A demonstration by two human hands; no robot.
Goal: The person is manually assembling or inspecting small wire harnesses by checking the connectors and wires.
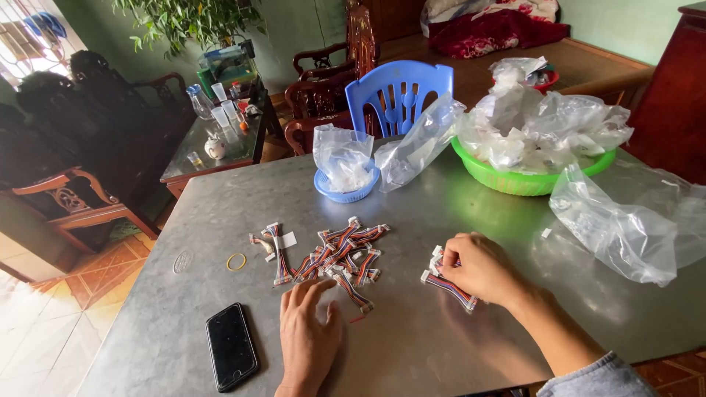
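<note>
- Grey metal surface [456, 220], dull sheen, carrying everything below.
- Green basin [515, 180] at far right, heaped with clear plastic bags of white parts; no print readable.
- Large clear bag [625, 228] lying flat, right of the right hand; second clear bag [419, 143] slumped between green basin and small blue bowl [346, 192], bowl also holding a crumpled bag.
- Blue plastic chair [401, 92] pushed up at the far edge.
- Black phone [231, 345] face up, near edge, just left of the left hand; long axis running roughly away from the person.
- Loose pile of multicolour ribbon cable harnesses [342, 254] with white connectors, centre, directly beyond left-hand fingertips; strands fanned mostly diagonal.
- Left hand [307, 334] flat, palm down, fingers spread loosely, gripping nothing; fingertips touching or just short of the nearest harness in the pile.
- Right hand [482, 268] curled closed on a small harness bundle [450, 283]; bundle's long axis diagonal, upper-left to lower-right, white connector ends showing at both ends.
- Pile nearer the left hand; right hand well apart from it, to the right.
- Yellow rubber band [236, 262] loose, left of the pile.
- Small white tag [288, 240] on a harness at the pile's left edge, blank as far as visible.
</note>
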